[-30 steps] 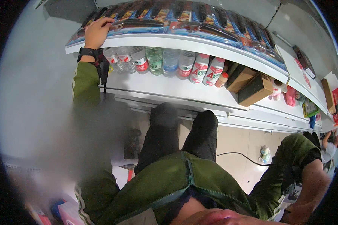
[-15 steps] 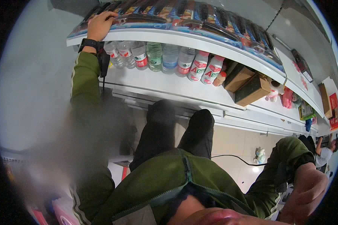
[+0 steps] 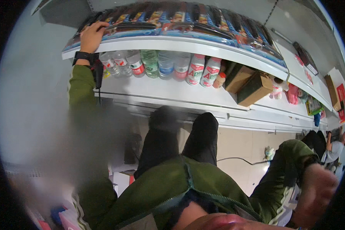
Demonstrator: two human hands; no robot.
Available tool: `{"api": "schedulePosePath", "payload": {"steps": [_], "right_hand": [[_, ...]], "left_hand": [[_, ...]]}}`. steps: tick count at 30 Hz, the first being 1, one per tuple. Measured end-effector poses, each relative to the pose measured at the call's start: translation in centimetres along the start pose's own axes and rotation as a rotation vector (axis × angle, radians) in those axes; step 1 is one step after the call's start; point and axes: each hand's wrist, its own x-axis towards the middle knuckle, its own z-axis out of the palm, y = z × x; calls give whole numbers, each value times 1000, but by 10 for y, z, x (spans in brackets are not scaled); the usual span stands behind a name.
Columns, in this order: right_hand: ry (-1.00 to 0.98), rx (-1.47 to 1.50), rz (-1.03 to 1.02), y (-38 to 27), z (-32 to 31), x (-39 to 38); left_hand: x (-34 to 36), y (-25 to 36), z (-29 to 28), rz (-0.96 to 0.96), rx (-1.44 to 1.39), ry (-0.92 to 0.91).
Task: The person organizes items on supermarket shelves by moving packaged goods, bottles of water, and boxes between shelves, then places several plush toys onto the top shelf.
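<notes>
My left hand (image 3: 91, 37) lies with extended fingers on the left end of a row of clear blister packs (image 3: 168, 28) on the upper white shelf. The packs hold long dark items on blue, printed cards. A black band (image 3: 84, 56) circles the left wrist, and a dark object (image 3: 98, 74) hangs beside it below the shelf edge. At the lower right my right hand (image 3: 316, 191) is raised close to the camera. It is blurred and partly cut off, so its fingers cannot be made out.
Below stand several clear water bottles (image 3: 166, 65), white-and-red bottles (image 3: 210, 72), brown boxes (image 3: 255, 90) and plush toys (image 3: 292, 94) on the lower shelf (image 3: 149, 89). A black cable (image 3: 241, 159) and a small plush toy (image 3: 269, 153) lie on the floor. Another person (image 3: 331, 149) is at the far right.
The shelves and my left hand have shifted slightly left in view; the hand stays on the blister packs. My right hand has moved slightly and is more blurred.
</notes>
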Motion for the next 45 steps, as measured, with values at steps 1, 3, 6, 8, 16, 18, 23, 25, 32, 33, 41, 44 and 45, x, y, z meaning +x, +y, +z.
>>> {"api": "schedulePosePath", "payload": {"steps": [1,3,6,8,16,18,23,25,32,33,41,44,45], "right_hand": [[84,-86,-157,16,1,-24],[562,-760,-211,31,7,-98],[793,-2002,520,68,18,-207],[863,-970,660,114,21,-249],[177,-1364,1325,242,-9,-367],[222,-1115,1391,263,-12,-396],[144,-1146,1570,300,16,-386],[335,-1169,1343,299,19,-397],[496,-1207,1350,270,42,-396],[557,-1280,1213,266,48,-400],[580,-1536,1049,169,72,-367],[493,-1553,957,137,68,-361],[520,-1603,960,126,69,-356]], "left_hand": [[2,1,6,2,-63,6],[7,-1,-6,9,-67,-14],[13,-7,-6,36,-71,-28],[13,-6,10,48,-72,-13],[5,10,-10,-112,-91,-90],[6,18,-8,-71,-62,-60],[3,-1,-14,-26,-111,6],[5,10,-14,-13,-88,28],[0,24,-14,-26,-36,92],[-1,21,-12,-19,-49,120],[-7,31,-23,-50,-78,81],[-7,30,-20,-56,-81,117],[-7,32,-19,-60,-66,121]]}}
